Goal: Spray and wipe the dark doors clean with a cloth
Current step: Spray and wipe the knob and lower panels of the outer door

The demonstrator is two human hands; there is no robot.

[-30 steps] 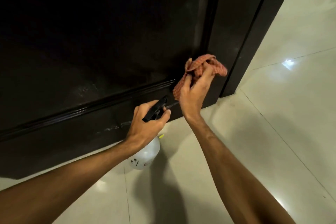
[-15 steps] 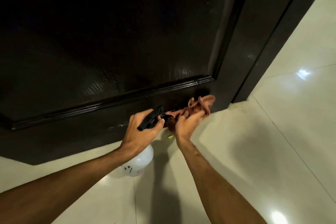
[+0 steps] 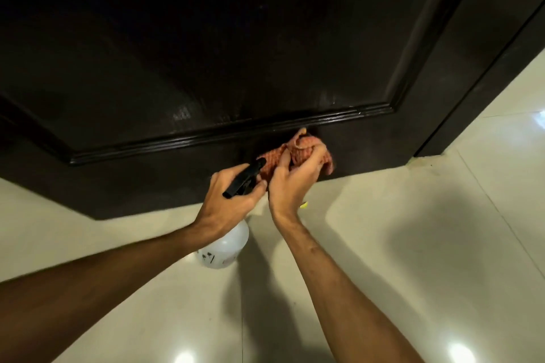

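A dark glossy door (image 3: pixel 206 53) fills the upper view, with a raised moulding (image 3: pixel 236 132) running across its lower part. My right hand (image 3: pixel 290 183) grips a bunched orange checked cloth (image 3: pixel 298 153) and presses it against the door's bottom rail, just under the moulding. Close beside it on the left, my left hand (image 3: pixel 230 200) holds the black trigger head of a white spray bottle (image 3: pixel 224 247). The bottle's round body hangs below my wrist, just above the floor.
The dark door frame (image 3: pixel 472 68) stands to the right of the door. Pale glossy floor tiles (image 3: pixel 413 244) spread below and to the right, with light reflections. A small yellow bit (image 3: pixel 303 205) shows beside my right wrist.
My right hand has carried the cloth down from the door's right edge above the moulding to the bottom rail and leftward. My head has dropped lower. The left hand keeps the bottle.
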